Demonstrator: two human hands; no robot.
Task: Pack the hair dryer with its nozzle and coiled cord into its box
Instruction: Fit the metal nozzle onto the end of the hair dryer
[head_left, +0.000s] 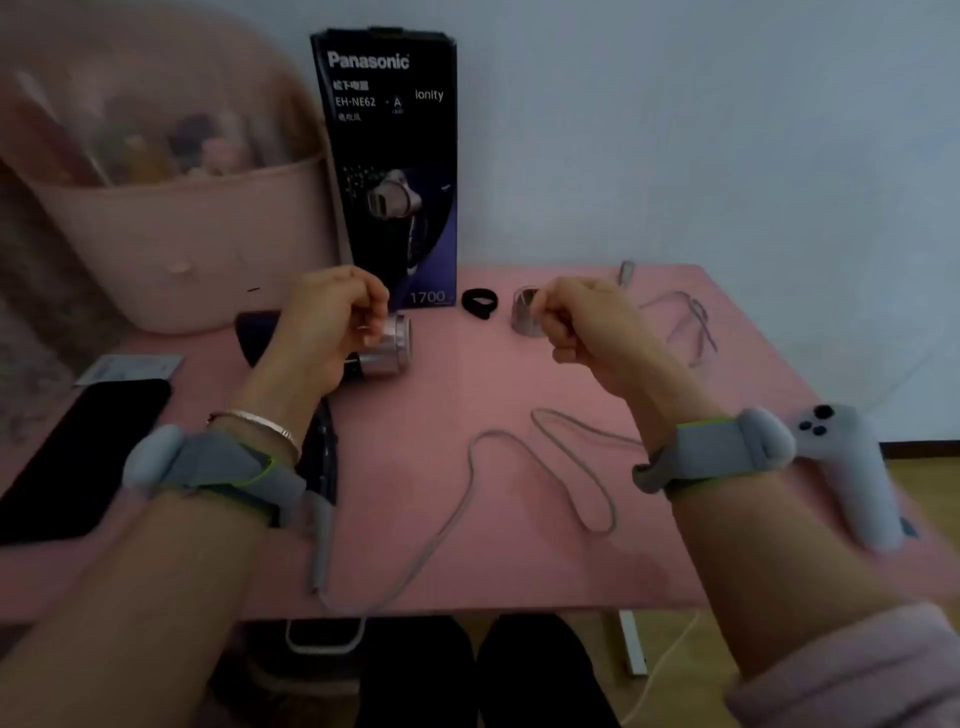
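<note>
The dark Panasonic box (389, 166) stands upright at the back of the pink table (467, 561). In front of it lies the hair dryer (387, 349), silver barrel pointing right, its dark handle running toward me. Its grey cord (470, 467) sprawls in loose loops across the table to the plug (626, 270) at the back right. The small nozzle (525, 312) stands right of the box, next to a black strap loop (479, 302). My left hand (332, 322) hovers as a closed fist over the dryer's body. My right hand (584, 322) is a closed fist just right of the nozzle. I see nothing in either fist.
A pink basket (182, 234) full of items sits at the back left. A black phone (78, 457) and a card (130, 366) lie at the left edge. A white controller (852, 467) rests near the table's right edge.
</note>
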